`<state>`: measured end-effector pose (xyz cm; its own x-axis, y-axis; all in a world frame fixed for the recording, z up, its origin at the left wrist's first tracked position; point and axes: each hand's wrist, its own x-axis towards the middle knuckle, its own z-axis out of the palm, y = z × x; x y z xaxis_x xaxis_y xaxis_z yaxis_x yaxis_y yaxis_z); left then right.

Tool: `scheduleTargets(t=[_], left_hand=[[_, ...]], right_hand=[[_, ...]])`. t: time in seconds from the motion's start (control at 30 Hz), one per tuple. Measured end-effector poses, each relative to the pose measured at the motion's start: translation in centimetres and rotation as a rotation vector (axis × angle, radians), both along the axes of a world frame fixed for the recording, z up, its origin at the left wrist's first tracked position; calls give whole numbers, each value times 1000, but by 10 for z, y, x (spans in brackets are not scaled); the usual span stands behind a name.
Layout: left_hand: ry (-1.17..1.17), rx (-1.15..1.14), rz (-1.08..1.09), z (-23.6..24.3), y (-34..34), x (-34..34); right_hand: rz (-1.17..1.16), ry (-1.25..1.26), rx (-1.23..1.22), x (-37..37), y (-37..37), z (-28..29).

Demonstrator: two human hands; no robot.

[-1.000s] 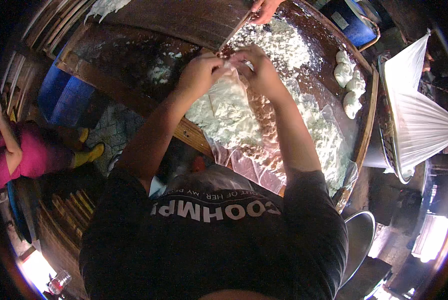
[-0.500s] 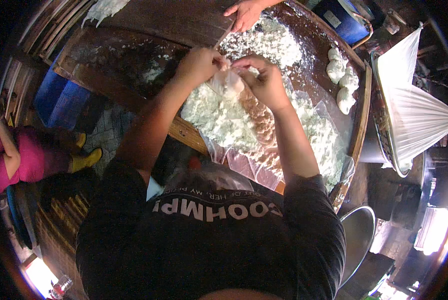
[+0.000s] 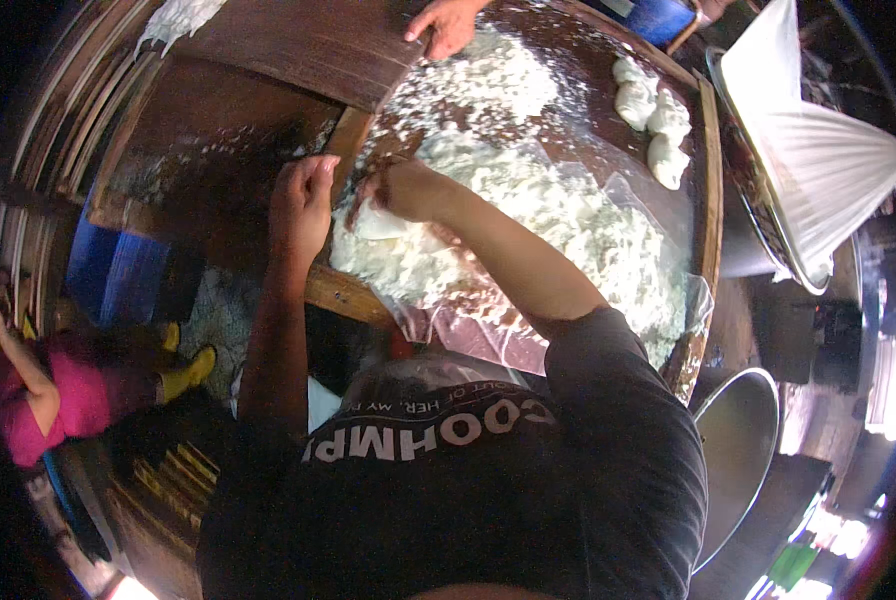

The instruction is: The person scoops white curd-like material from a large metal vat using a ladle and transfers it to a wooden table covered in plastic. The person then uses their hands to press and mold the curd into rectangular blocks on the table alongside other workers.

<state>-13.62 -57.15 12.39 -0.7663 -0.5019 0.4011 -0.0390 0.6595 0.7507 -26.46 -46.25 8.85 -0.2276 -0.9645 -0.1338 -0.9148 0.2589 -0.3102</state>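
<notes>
On a wooden table lies a heap of white crumbly stuff (image 3: 598, 225), partly on a clear plastic sheet (image 3: 488, 340). My right hand (image 3: 403, 190) is over the heap's left part, fingers closed and blurred at a whitish plastic bag (image 3: 380, 224). The right forearm crosses above a pinkish-brown lumpy patch (image 3: 473, 290). To its left, my left hand (image 3: 303, 205) is raised near the wooden divider, fingers curled and thumb pressed in. Whatever it may hold does not show.
Another person's hand (image 3: 448, 25) touches a brown board (image 3: 298, 40) at the far side. White knotted bundles (image 3: 658, 125) lie at the right, inside the table's wooden rim (image 3: 708, 190). Beyond hangs a white cloth (image 3: 793, 130). A person in pink (image 3: 63, 390) is at the left.
My hands were together pinching the bag's neck; now they are apart, the left further left, the right lower over the bag. The whole view has shifted, and the other person's hand remains at the far side.
</notes>
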Motion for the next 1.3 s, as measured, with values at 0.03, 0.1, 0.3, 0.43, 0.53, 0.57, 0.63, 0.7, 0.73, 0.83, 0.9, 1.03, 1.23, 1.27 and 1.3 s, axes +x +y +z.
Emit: scheduleTargets(t=[0.03,0.1,0.3,0.43,0.53,0.57,0.63,0.7,0.73,0.83,0.9,1.03,1.23,1.27,1.3], left_hand=[[41,33,-18,-5,3,-5],[-31,-65,-58,-9,26,-5],[-291,-352,-16,-17,71,-8],[-271,-360,-68,-30,69,-19],[-379,-294,-66,-28,69,-18],[-430,-263,-55,-23,69,-16],[-438,-221,-90,-19,68,-7],[-403,-165,-125,-22,63,-10],[-381,-126,-122,-30,59,-11],[-221,49,-136,-46,57,-20],[-133,595,-180,-48,56,-25],[-146,539,-154,-31,53,-21],[25,434,-317,-7,69,-43],[178,556,-404,-28,81,-54],[101,480,-524,-27,100,-60]], right_hand=[[-79,-324,-284,-12,13,0],[-404,-736,-412,-35,43,10],[-997,-664,-1323,-192,127,1],[-1164,-626,-1550,-301,184,-25],[-1272,-845,-1444,-296,197,-31],[-1342,-701,-1288,-274,192,-14],[-1054,-593,-1204,-212,194,12],[-815,-686,-1082,-156,217,10],[-871,-482,-782,-123,221,11],[-757,209,-564,-54,213,9],[-714,501,-324,-38,202,6],[-821,-141,-647,-10,156,25],[-680,-915,-655,-10,147,27],[-886,-914,-767,-15,151,41],[-932,-659,-840,-39,168,27]])
